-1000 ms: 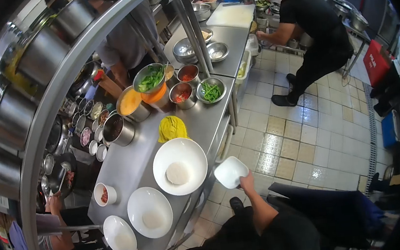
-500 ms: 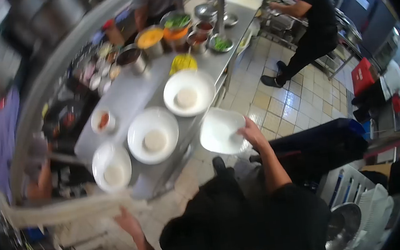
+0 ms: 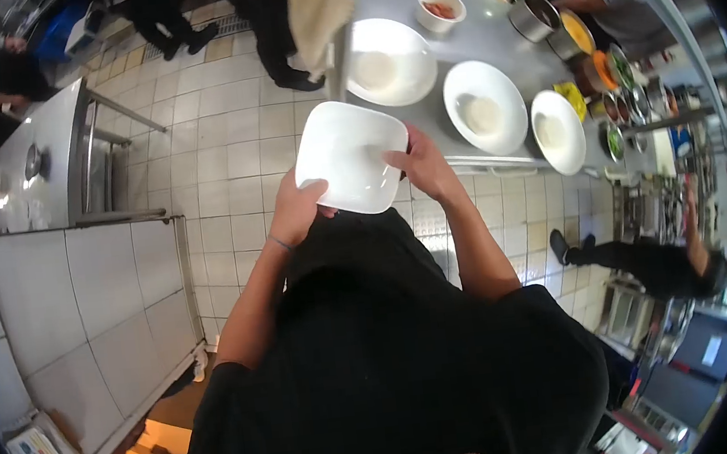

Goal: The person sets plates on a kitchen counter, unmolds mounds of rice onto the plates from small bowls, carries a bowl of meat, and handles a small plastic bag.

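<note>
Both my hands hold a white, square-sided bowl (image 3: 345, 153) in front of my body, and nothing shows inside it. My left hand (image 3: 295, 209) grips its lower left edge, thumb over the rim. On the right side, my right hand (image 3: 424, 164) clasps the edge with its thumb on the inner face; its other fingers are mostly hidden behind. Just beyond stand a wide white bowl (image 3: 417, 63), a second white bowl (image 3: 505, 97) and a third white bowl (image 3: 572, 141), each with a pale round patch at the centre.
The metal counter (image 3: 451, 48) also carries a small white tub (image 3: 442, 9) with red food and several metal pots. A beige cloth (image 3: 319, 10) hangs at its left end. Another steel table (image 3: 55, 162) stands left. A co-worker (image 3: 664, 266) is at right; other people's legs (image 3: 273, 41) show ahead.
My view has swung left. My left hand, previously apart from the bowl, now grips it too. The square bowl has come in front of my body, still in my right hand.
</note>
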Demonstrator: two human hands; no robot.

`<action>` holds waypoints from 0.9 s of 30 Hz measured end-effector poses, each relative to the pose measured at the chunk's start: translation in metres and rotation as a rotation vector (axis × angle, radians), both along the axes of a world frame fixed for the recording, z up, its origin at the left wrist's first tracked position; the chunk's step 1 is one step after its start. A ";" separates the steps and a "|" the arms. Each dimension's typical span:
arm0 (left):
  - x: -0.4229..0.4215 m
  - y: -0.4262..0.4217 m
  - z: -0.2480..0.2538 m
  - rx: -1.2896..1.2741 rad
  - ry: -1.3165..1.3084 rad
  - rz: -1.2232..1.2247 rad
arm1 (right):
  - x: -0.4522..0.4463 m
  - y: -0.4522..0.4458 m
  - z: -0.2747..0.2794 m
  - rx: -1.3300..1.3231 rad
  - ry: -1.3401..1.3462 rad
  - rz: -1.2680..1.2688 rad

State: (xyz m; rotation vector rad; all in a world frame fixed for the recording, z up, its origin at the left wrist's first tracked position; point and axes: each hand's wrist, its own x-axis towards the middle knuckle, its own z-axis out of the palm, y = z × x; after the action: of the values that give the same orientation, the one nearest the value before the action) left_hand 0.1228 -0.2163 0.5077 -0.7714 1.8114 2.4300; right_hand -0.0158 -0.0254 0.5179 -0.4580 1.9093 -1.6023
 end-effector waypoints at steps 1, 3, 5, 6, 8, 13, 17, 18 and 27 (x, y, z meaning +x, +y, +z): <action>0.003 -0.011 -0.003 0.034 0.014 0.053 | -0.004 -0.013 0.015 0.074 -0.054 0.025; 0.012 -0.039 -0.020 -0.023 0.028 0.187 | -0.015 -0.037 0.009 0.096 0.068 -0.012; 0.015 -0.059 -0.013 -0.112 0.027 0.335 | -0.036 -0.056 0.002 0.097 0.191 -0.045; 0.015 -0.071 -0.013 -0.166 0.026 0.360 | -0.043 -0.071 0.002 0.090 0.251 -0.050; 0.022 -0.101 -0.014 -0.279 0.004 0.422 | -0.041 -0.097 0.008 0.147 0.459 -0.078; 0.032 -0.152 -0.014 -0.548 0.000 0.536 | -0.046 -0.150 0.007 0.024 0.516 -0.223; 0.007 -0.188 -0.007 -0.813 0.064 0.475 | -0.060 -0.186 -0.021 -0.321 0.418 -0.176; -0.007 -0.201 -0.007 -0.830 0.144 0.451 | -0.054 -0.201 -0.008 -0.322 0.305 -0.148; -0.035 -0.344 0.042 -0.874 0.420 -0.008 | -0.048 -0.360 -0.025 -0.241 0.495 -0.432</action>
State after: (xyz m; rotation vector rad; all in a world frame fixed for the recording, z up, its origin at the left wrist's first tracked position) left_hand 0.0881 -0.5603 0.5501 -0.2266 3.0703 1.8018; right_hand -0.0642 -0.3853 0.4930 -0.6184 2.3014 -2.1719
